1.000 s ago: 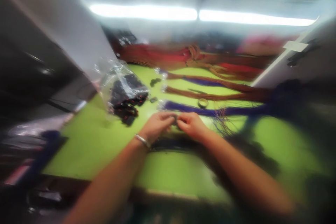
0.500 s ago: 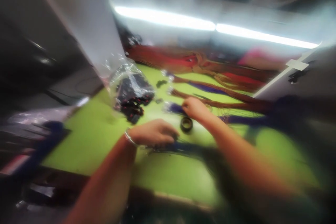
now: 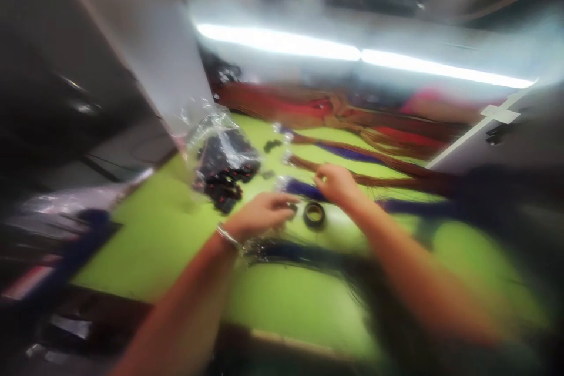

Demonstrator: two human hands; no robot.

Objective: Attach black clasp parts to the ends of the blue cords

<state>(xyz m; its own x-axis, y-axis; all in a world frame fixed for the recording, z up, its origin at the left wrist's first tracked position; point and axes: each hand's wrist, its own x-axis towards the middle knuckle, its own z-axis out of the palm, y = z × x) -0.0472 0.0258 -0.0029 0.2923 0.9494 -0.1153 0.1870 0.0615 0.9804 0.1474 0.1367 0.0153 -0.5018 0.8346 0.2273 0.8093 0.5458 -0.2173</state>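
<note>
Two hands, the left (image 3: 259, 214) and the right (image 3: 339, 184), and one bracelet (image 3: 229, 237). One bench (image 3: 154, 235), one tape roll (image 3: 314, 215) and one clear bag (image 3: 224, 150) of black parts (image 3: 224, 188), too blurred to count. Two brown bundles, an upper (image 3: 308, 140) and a lower (image 3: 304, 163), have pale ends. Two blue bundles: one beyond the roll (image 3: 302, 188), one nearer (image 3: 291, 252). Two light tubes, left (image 3: 282, 41) and right (image 3: 440, 67). One white tag (image 3: 500, 113).
</note>
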